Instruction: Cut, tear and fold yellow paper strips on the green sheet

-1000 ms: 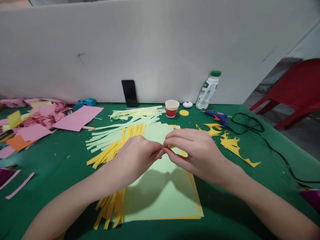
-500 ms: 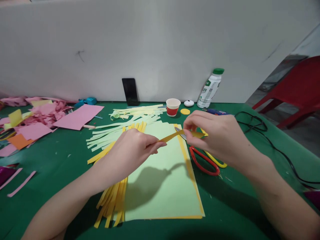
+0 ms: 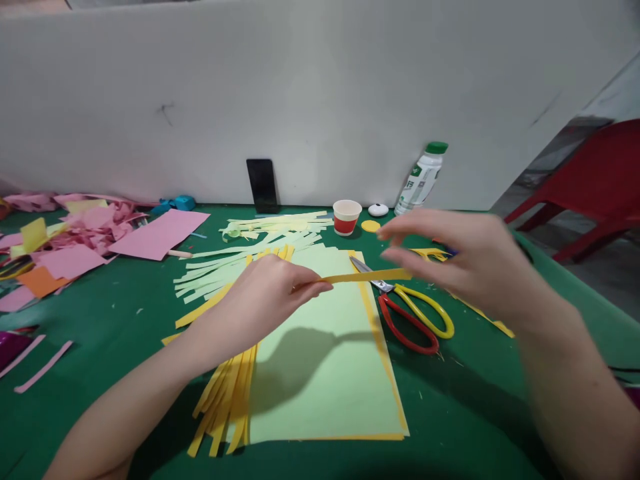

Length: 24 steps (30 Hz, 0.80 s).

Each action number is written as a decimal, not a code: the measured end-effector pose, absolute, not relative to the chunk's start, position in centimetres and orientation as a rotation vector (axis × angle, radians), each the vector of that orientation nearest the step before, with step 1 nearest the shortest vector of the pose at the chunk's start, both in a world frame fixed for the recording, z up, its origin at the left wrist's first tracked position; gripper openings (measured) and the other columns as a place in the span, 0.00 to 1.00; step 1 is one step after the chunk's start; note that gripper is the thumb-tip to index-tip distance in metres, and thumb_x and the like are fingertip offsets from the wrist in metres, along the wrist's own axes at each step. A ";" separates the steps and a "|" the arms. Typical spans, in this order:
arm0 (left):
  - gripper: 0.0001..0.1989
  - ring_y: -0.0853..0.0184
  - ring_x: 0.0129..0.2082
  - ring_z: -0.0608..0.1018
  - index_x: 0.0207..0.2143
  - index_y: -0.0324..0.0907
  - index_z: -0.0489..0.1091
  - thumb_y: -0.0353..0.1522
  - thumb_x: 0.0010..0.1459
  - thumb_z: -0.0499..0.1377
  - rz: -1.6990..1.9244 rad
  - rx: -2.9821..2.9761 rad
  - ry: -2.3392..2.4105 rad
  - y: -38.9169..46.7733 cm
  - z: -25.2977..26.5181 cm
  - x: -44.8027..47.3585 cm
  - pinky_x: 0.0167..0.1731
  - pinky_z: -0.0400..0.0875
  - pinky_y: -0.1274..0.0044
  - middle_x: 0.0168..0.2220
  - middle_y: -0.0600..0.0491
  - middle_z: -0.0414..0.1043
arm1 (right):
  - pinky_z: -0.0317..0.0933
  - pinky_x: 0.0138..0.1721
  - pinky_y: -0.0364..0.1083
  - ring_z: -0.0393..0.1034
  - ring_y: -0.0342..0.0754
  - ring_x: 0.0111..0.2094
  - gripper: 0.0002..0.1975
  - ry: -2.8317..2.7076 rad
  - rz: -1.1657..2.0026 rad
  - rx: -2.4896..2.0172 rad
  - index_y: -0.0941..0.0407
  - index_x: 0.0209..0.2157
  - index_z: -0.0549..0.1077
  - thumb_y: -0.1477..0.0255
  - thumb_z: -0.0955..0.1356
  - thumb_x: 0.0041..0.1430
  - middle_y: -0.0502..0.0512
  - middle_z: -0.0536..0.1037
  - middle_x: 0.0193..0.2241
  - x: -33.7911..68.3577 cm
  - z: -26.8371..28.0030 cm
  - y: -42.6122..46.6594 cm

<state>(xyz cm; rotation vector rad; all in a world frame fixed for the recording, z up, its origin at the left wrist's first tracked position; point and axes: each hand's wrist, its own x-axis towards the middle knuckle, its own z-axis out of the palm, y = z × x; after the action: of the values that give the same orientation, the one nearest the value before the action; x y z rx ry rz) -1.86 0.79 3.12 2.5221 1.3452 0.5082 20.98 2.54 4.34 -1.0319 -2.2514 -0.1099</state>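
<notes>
My left hand [image 3: 280, 290] pinches one end of a yellow paper strip [image 3: 363, 275], which stretches rightward above the green paper sheets [image 3: 325, 373]. My right hand [image 3: 450, 260], a little blurred, is open beside the strip's far end, thumb and fingers apart. Beneath it lie scissors [image 3: 410, 323] with one red and one yellow handle, their blades spread over the sheets' right edge. A bundle of yellow paper strips [image 3: 227, 400] lies along the left side of the sheets, partly hidden by my left forearm. Pale green strips [image 3: 200, 277] are fanned out behind that hand.
At the back stand a red-and-white paper cup [image 3: 347, 219], a leaning phone [image 3: 263, 187] and a tilted white bottle [image 3: 423, 177]. A yellow disc [image 3: 371, 226] lies near the cup. Pink paper scraps [image 3: 95, 230] are heaped at left. A red chair [image 3: 590, 187] is beyond the table.
My right hand has let go of the yellow strip and moved right, its fingers spreading. The strip now extends straighter from my left hand, which has hardly moved.
</notes>
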 end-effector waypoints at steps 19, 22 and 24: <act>0.08 0.68 0.29 0.77 0.30 0.43 0.76 0.31 0.52 0.56 0.726 2.432 1.378 2.5 1.7 -1.3 0.31 0.68 0.78 0.31 0.56 0.78 | 0.40 0.19 0.43 0.60 0.42 0.17 0.18 -2.636 -0.102 -1.468 0.57 0.17 0.68 0.72 0.58 0.57 0.52 0.71 0.15 17.5 3.4 -0.2; 0.09 0.66 0.29 0.77 0.30 0.42 0.76 0.32 0.51 0.55 0.668 2.374 1.443 3.6 1.4 -1.6 0.31 0.68 0.77 0.31 0.54 0.78 | 0.41 0.18 0.42 0.61 0.42 0.16 0.17 -2.572 -0.154 -1.438 0.56 0.18 0.71 0.73 0.58 0.57 0.51 0.71 0.14 18.4 3.2 0.0; 0.10 0.65 0.30 0.77 0.30 0.41 0.76 0.32 0.51 0.55 0.636 2.342 1.445 4.3 1.3 -1.8 0.30 0.69 0.77 0.31 0.53 0.78 | 0.42 0.18 0.42 0.61 0.42 0.16 0.17 -2.531 -0.180 -1.412 0.55 0.21 0.73 0.72 0.59 0.57 0.50 0.71 0.14 19.3 2.9 0.2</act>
<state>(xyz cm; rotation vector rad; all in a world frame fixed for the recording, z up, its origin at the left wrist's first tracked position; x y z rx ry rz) -1.83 4.31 1.25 2.3417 1.4447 0.6364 19.32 0.25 2.90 -1.4119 -2.5307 -0.1804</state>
